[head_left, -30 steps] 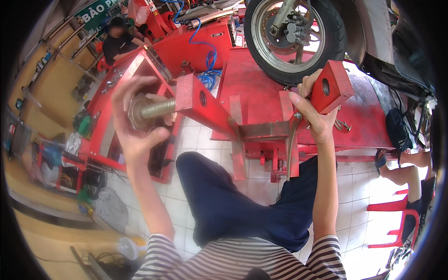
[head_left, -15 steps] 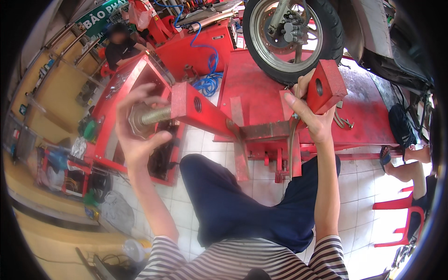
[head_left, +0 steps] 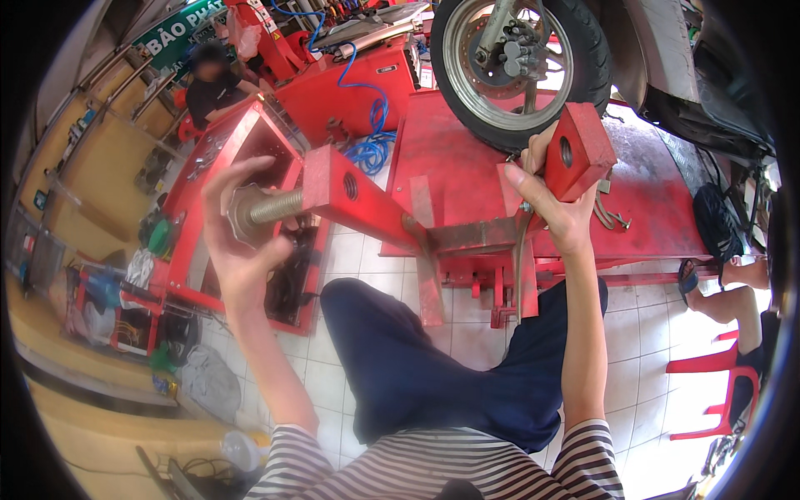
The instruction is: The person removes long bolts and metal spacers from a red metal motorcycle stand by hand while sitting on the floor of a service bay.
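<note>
A threaded screw [head_left: 280,206] runs through the left post [head_left: 343,185] of a red steel wheel clamp, and a round metal knob [head_left: 242,215] sits on its outer end. My left hand [head_left: 236,262] cups the knob from outside, its thumb and forefinger spread and standing off the metal; other fingertips show dimly behind the screw. My right hand [head_left: 557,200] is closed on the clamp's right post [head_left: 585,157], thumb on the inner side. A bare threaded hole shows in that post. Between the posts lies a worn crossbar [head_left: 471,236] with upright jaw plates [head_left: 427,283].
Beyond the clamp, a motorcycle's front wheel [head_left: 521,71] stands on a red lift table [head_left: 458,150]. A red tool cart [head_left: 250,137] is at left, near a seated person [head_left: 212,87]. Blue air hose [head_left: 371,154] coils behind. A red plastic chair [head_left: 708,367] stands at right.
My left hand's forefinger has straightened and lifted, and its thumb has shifted slightly toward me, around the knob. My right hand stays on the right post.
</note>
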The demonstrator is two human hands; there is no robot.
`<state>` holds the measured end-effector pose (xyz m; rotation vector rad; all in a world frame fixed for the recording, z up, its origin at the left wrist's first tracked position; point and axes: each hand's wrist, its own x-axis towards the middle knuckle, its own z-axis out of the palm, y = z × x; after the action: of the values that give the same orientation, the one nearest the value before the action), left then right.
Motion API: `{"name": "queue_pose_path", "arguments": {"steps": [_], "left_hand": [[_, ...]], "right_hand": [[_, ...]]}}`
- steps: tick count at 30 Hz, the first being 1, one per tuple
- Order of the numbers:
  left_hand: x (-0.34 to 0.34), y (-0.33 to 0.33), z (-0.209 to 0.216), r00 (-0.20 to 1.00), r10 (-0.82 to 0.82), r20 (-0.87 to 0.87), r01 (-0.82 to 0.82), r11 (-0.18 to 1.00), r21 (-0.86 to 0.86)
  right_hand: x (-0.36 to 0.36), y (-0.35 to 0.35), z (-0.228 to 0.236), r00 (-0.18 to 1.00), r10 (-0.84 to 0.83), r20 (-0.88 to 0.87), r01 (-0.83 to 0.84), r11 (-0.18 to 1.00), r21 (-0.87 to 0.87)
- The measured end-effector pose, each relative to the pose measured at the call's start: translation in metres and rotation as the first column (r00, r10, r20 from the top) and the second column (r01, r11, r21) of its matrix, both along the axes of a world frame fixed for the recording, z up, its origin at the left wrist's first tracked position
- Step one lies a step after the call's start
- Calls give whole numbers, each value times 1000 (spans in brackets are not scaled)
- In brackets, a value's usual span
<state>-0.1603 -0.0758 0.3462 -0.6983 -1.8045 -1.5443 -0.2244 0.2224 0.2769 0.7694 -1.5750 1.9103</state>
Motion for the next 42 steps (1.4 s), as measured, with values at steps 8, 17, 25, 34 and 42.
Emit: {"name": "queue_pose_path", "arguments": {"steps": [8,17,25,34,42], "left_hand": [[2,-10,6,962,-15,274,-10,996,89],[-4,-16,-9,990,58,129,-46,995,-90],[-4,0,-16,979,199,45,-198,979,-43],[-6,-5,-9,959,284,11,-284,959,13],[-11,-3,-11,839,-43,542,-16,994,104]], "right_hand": [[-2,1,0,1000,3,-28,-3,1000,-1],[-1,3,-1,1000,11,-19,-11,1000,-1],[-2,1,-4,1000,14,27,-15,1000,25],[9,-3,3,1000,28,13,-28,1000,-15],[-3,-3,1,999,16,45,-14,999,-44]]}}
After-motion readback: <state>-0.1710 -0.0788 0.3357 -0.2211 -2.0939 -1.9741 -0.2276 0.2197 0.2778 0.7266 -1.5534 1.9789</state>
